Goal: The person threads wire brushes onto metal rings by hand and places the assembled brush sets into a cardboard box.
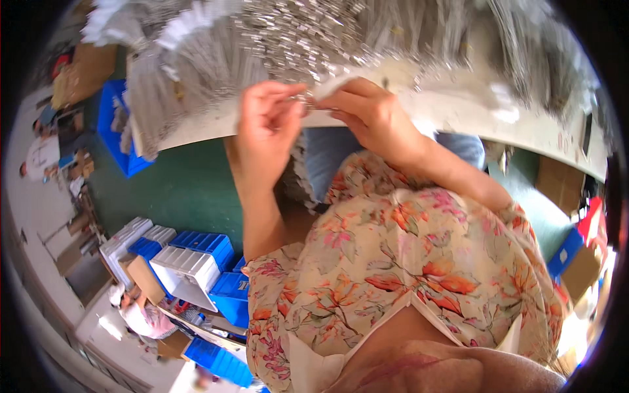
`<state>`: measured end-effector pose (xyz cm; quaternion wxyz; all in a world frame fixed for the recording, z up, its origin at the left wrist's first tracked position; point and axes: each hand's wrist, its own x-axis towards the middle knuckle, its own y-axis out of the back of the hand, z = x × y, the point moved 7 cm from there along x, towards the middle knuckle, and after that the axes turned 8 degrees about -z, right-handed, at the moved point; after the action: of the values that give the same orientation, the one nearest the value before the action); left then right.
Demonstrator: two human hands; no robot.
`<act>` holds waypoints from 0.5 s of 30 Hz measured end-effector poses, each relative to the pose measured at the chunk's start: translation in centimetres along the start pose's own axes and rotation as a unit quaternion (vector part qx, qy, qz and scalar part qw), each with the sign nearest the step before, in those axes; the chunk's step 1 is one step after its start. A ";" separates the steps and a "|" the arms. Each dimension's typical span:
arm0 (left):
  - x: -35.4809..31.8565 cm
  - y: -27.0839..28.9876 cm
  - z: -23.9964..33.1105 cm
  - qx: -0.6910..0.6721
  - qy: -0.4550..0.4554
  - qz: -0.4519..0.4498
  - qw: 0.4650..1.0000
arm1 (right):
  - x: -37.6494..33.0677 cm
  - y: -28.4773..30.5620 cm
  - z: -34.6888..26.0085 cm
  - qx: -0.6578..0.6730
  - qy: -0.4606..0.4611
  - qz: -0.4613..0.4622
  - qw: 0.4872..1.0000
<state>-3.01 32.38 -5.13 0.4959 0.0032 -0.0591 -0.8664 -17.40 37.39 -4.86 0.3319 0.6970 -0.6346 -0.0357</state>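
Observation:
Over the table's near edge my two hands meet, fingertips almost touching. My left hand [267, 124] is closed in a pinch around a small shiny metal piece [305, 98], which is too blurred to name further. From the other side my right hand [379, 119] pinches with thumb and forefinger at the same spot; its fingertips partly cover what they hold. A pale, whitish strip [335, 84] runs just behind the right fingers, and I cannot tell whether it is held. Beyond the hands lies a heap of small shiny metal parts [298, 39].
Bundles of thin grey strands [203, 72] lie on the white table [458, 121], with more bundles [544, 62] at the right. A blue bin [124, 141] stands by its left end. Blue and white crates [190, 262] are stacked on my left. Other people [144, 314] are farther off.

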 end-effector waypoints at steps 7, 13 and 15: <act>3.3 11.1 2.6 0.175 -0.053 0.181 0.966 | -0.4 -2.0 1.0 -0.274 0.021 -0.051 0.960; 6.1 31.8 0.5 0.559 0.056 0.290 0.775 | -0.8 -2.6 0.9 -0.254 0.059 -0.034 0.965; 8.4 33.4 -4.3 0.675 0.213 0.128 0.694 | -0.8 -2.0 1.1 -0.237 0.041 -0.019 0.970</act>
<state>21.71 8.00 -5.47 0.4655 0.5141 -0.5210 -0.4976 -16.36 37.63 -7.02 0.5129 0.6114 -0.5802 -0.1628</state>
